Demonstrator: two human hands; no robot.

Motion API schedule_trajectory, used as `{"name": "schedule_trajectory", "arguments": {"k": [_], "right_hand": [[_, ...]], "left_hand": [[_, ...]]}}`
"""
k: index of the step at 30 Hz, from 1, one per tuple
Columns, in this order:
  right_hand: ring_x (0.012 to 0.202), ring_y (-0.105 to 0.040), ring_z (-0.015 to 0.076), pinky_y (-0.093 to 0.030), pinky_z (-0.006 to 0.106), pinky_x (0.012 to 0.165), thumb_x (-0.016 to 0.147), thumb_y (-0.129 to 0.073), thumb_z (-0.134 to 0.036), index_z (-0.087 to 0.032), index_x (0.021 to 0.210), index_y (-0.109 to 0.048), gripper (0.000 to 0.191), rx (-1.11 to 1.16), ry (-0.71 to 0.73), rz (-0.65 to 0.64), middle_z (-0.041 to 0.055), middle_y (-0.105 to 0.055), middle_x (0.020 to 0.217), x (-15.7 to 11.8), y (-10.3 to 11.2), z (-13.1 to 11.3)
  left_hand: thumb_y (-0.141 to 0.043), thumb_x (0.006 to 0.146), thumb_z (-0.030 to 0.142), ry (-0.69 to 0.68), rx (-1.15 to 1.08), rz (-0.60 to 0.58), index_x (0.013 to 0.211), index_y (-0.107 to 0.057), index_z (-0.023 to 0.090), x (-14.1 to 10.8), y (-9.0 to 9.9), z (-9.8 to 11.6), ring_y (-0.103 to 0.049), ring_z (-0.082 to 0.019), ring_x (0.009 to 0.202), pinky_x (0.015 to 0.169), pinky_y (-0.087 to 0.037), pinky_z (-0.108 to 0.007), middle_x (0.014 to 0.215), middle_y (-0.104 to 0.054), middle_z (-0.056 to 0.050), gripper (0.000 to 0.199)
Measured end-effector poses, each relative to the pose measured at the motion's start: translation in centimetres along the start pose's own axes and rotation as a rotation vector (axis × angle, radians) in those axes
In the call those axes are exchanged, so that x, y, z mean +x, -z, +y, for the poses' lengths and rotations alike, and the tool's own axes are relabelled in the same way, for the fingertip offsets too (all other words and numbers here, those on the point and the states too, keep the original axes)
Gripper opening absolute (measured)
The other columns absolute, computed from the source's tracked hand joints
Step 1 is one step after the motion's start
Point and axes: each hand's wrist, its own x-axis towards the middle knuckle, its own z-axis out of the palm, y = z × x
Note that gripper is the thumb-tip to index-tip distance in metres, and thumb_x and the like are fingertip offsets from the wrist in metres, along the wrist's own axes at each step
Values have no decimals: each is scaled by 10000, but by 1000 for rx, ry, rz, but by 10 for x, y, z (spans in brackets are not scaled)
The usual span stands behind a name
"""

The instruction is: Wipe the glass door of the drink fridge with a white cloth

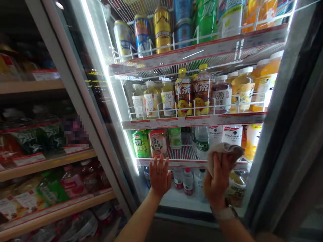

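Note:
My right hand (218, 179) grips a crumpled grey-beige cloth (225, 153), raised in front of the lower shelf of a lit drinks cooler. A band circles that wrist. Left of it, my left hand (159, 176) is raised with its fingers spread and nothing in it, its fingertips near the shelf's front edge (186, 163). Just above those fingertips stands a red-labelled bottle (158, 141), beside a green one (140, 143). A clear bottle with a green label (202, 143) is left of the cloth. The cloth overlaps the white-labelled bottles (232, 133) from my view.
Cans (163, 30) and large bottles fill the top shelf, with tea bottles (183, 92) in the middle. Wire rails front these shelves. Small bottles (188, 181) stand at the bottom. A metal frame (75, 101) separates the cooler from shelves of packages at left; a dark frame edge (282, 134) is at right.

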Motion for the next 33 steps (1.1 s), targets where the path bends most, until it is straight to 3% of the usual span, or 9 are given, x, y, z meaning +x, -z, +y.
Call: {"name": "schedule_trajectory", "arguments": {"k": [5,9,14,18,22,26,29,33], "right_hand": [[1425,-379,297,-277,565,1173,902,-388,-49,-263,1559,-237,708,31,85,-107,117,-418,1536,-32,-20,-33],[1290,-549,226,-319,445,1163,905,-382,-59,-268,1533,-321,665,73,189,-251,90,-603,1379,-64,-27,-48],[1093,-631,121,-375,304,1098,881,-374,-24,-294,1429,-496,623,179,353,-423,-2,-698,1226,-113,-26,-51],[1042,-621,92,-409,258,1031,916,-332,-28,-267,1364,-561,557,281,506,-484,-24,-709,1185,-131,-21,-41],[1070,-619,90,-341,271,1101,953,-338,-60,-292,1340,-580,513,256,466,-474,-29,-724,1147,-113,-13,-32],[1162,-617,133,-274,347,1167,942,-369,-45,-326,1412,-508,565,139,327,-378,11,-712,1207,-66,-7,-27],[1360,-479,240,-305,450,1163,929,-406,-65,-285,1527,-329,642,42,220,-233,94,-540,1446,-29,-6,-25],[1468,-274,318,-282,549,1171,910,-406,-45,-279,1559,-232,711,16,111,-101,95,-293,1600,-3,-13,-34]], "left_hand": [[-425,948,208,-17,-14,-51,1534,-256,164,-1,7,-3,-184,-257,1495,1226,-204,-453,1568,-330,-119,612],[-400,958,218,-66,-27,-71,1545,-215,194,-4,17,-25,-173,-246,1499,1217,-232,-444,1607,-243,-85,616],[-434,961,267,47,80,-36,1550,-187,182,-8,20,-62,-112,-275,1510,1219,-180,-494,1627,-148,-116,644],[-398,974,285,23,94,-36,1550,-183,162,-8,18,-68,-92,-270,1515,1227,-141,-468,1636,-112,-104,628],[-390,976,276,34,87,-44,1550,-182,153,-9,17,-65,-85,-263,1517,1231,-131,-453,1639,-88,-100,622],[-408,969,293,47,87,-35,1551,-189,181,-13,16,-66,-132,-274,1511,1219,-172,-490,1628,-156,-111,632],[-416,967,301,48,90,-42,1551,-191,186,-13,16,-66,-146,-279,1508,1212,-198,-496,1620,-192,-114,636],[-387,980,290,39,82,-39,1548,-194,167,-11,19,-63,-126,-269,1512,1218,-189,-463,1632,-142,-105,613]]}}
